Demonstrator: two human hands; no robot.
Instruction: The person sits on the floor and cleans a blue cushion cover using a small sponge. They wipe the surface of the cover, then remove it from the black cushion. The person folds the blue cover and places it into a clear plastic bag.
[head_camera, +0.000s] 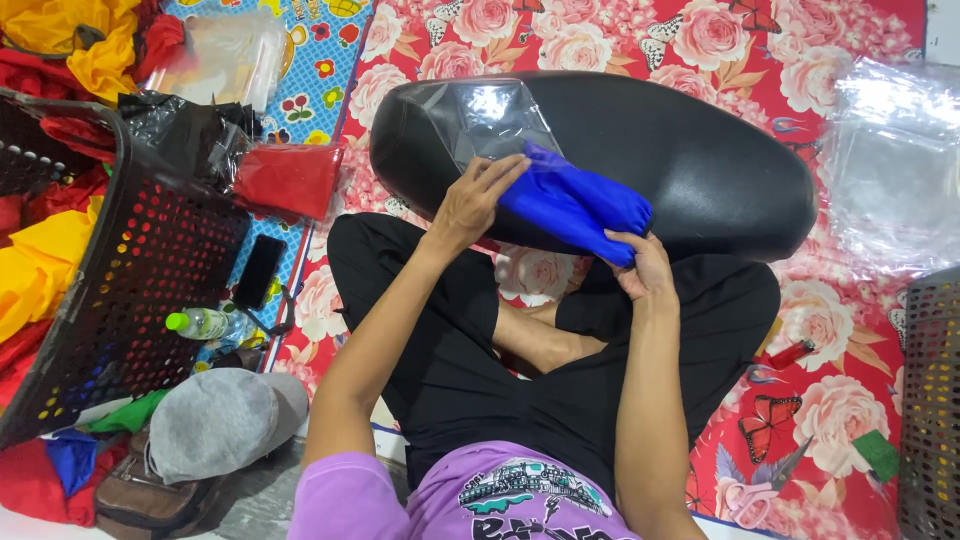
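Observation:
A folded blue cloth lies on a black padded seat that rests across my crossed legs. My left hand presses on the cloth's left end, where a clear plastic bag lies flat on the seat. My right hand grips the cloth's lower right end at the seat's near edge.
A black perforated basket with red and yellow cloth stands at the left. Beside it are a red packed bundle, a phone, a bottle, a grey cap. A stack of clear bags lies right, near a second basket.

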